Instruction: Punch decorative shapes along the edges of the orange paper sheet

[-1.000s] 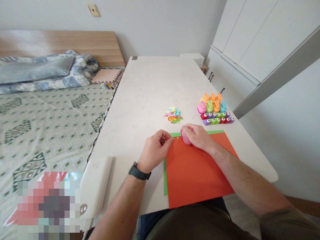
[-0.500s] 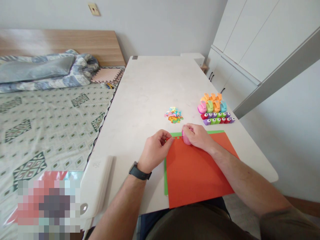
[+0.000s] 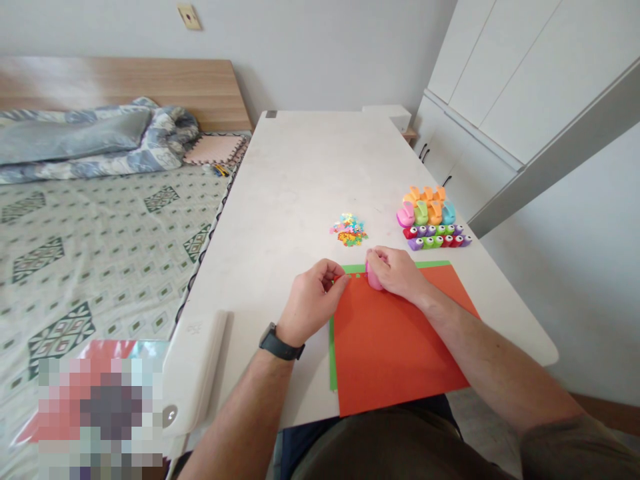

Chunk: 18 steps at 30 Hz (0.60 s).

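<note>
An orange sheet of paper (image 3: 400,340) lies over a green sheet (image 3: 332,360), whose edges show at the left and back. My left hand (image 3: 320,290) pinches the orange sheet's far left corner between thumb and fingers. My right hand (image 3: 395,270) is closed around a pink craft punch (image 3: 375,277) set on the far edge of the orange sheet; my fingers partly hide it. Small cut-outs show green along that edge, between the two hands. Just beyond is a pile of small colourful paper shapes (image 3: 350,230).
Several larger craft punches (image 3: 435,212) in orange, pink, green and blue stand at the right, with rows of small punches (image 3: 440,241) before them. A white device (image 3: 197,373) lies at the table's (image 3: 310,153) left edge. A bed (image 3: 115,267) is on the left.
Both hands, the pink punch and the orange sheet keep their places on the table. The whole view has shifted very slightly.
</note>
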### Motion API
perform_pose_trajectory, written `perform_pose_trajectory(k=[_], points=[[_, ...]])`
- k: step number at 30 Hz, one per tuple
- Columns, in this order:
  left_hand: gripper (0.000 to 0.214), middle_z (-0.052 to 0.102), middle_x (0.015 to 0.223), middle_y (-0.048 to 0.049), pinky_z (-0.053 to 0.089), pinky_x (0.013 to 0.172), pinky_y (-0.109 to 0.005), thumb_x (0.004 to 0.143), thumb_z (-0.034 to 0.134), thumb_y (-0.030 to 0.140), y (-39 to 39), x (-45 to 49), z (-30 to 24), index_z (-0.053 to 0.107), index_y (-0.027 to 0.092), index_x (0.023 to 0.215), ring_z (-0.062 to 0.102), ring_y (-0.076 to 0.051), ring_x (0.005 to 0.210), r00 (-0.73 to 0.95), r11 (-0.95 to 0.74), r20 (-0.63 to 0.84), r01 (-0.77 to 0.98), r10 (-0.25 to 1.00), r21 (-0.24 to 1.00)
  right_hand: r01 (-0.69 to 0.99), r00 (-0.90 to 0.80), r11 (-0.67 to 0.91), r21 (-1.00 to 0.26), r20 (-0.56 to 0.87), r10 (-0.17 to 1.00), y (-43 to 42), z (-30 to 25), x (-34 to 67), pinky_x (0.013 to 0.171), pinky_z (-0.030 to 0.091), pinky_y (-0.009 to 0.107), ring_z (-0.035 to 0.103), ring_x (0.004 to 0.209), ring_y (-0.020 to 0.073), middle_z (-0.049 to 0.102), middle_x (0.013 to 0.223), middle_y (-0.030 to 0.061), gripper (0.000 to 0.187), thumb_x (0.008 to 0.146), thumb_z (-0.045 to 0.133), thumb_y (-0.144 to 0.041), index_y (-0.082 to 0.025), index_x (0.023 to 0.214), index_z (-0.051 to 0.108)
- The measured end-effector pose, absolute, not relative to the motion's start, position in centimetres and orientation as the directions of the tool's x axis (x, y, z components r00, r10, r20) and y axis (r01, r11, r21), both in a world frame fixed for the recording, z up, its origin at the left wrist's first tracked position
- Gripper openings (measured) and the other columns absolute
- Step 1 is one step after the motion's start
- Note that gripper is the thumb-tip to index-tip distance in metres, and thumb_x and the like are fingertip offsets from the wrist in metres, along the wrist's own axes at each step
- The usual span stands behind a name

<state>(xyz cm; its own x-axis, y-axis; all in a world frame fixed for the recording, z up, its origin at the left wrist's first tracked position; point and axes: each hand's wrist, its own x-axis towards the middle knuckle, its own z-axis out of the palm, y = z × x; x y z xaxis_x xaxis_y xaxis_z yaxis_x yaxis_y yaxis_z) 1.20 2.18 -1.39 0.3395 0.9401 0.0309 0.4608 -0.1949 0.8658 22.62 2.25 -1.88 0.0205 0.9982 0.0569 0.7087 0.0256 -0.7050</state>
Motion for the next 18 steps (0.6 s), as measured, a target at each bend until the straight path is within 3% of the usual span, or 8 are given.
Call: perform_pose_trajectory(k=[18], points=[[0.017, 0.064, 0.074, 0.0021, 0.041, 0.057, -0.026, 0.094, 0.060, 0.039, 2.08, 1.14, -1.26, 0.063, 0.022, 0.094, 0.058, -0.013, 0.064, 0.353, -0.188, 0.015, 0.462, 0.935, 0.867, 0.737, 0.042, 0.014, -0.676, 0.066, 0.997, 2.66, -2.42, 22.53, 0.068, 0.039, 0.028, 0.065, 0.075, 0.0189, 0.072, 0.074, 0.0054, 0.044, 0.103, 0.036, -0.035, -0.020, 0.075, 0.066]])
